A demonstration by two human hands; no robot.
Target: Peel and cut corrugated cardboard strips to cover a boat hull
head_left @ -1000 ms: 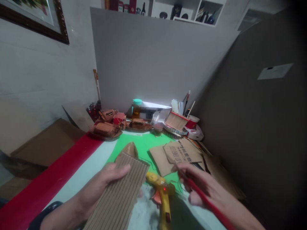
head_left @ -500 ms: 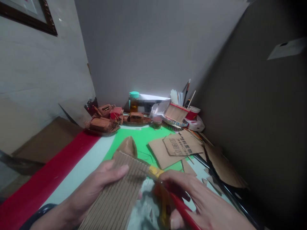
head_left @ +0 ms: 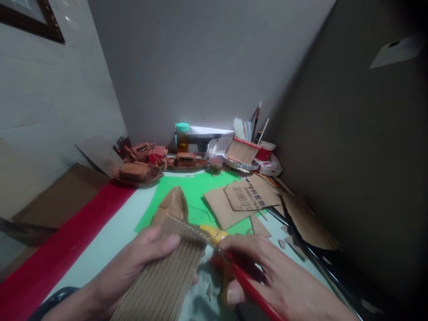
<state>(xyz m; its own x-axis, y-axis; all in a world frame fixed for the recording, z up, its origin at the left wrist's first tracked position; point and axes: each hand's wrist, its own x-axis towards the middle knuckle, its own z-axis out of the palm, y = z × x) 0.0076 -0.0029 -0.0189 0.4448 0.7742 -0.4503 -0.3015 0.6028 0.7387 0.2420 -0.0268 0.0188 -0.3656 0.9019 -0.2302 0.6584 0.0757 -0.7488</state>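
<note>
My left hand [head_left: 140, 256] grips a piece of ribbed corrugated cardboard [head_left: 167, 272], thumb on top and fingertips showing below its right edge. My right hand [head_left: 264, 267] is closed around a red-handled tool [head_left: 250, 290], which looks like scissors or pliers; its metal end meets the cardboard's upper right edge. Just beyond the tool lies a yellow object [head_left: 212, 232], partly hidden by my right hand. A small brown cardboard boat shape [head_left: 174, 203] rests on the green sheet [head_left: 197, 191] behind the ribbed piece.
Brown model boats [head_left: 137, 171] stand at the back left, near a teal-capped jar [head_left: 182, 136] and a small cup [head_left: 216, 166]. Printed cardboard [head_left: 247, 196] and scraps [head_left: 292, 247] lie on the right. A red strip [head_left: 67, 238] runs along the left.
The view has shifted slightly, so the background sits a little lower left to upper left. The tool's end has moved slightly along the cardboard's upper edge, and both hands keep their grips.
</note>
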